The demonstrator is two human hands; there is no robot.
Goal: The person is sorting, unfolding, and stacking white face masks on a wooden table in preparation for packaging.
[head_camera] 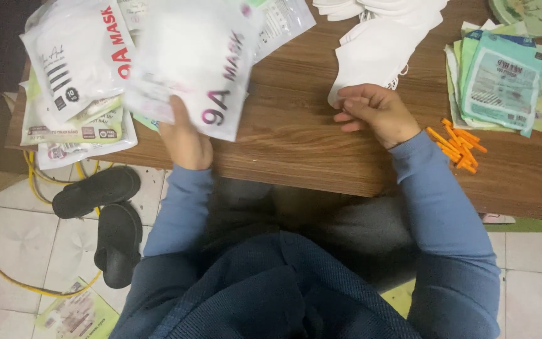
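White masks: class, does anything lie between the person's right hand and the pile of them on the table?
Nothing visible does. The right hand already touches the near edge of the white masks. The orange strips lie off to its side, and the left hand holds a blurred packet apart from them.

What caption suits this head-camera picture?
Left hand lifts a white mask packet while right hand touches white masks.

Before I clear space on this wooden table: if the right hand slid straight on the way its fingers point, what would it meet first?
The right hand points up and left, fingertips already touching the loose white fabric masks. It would likely push straight into that pile first.
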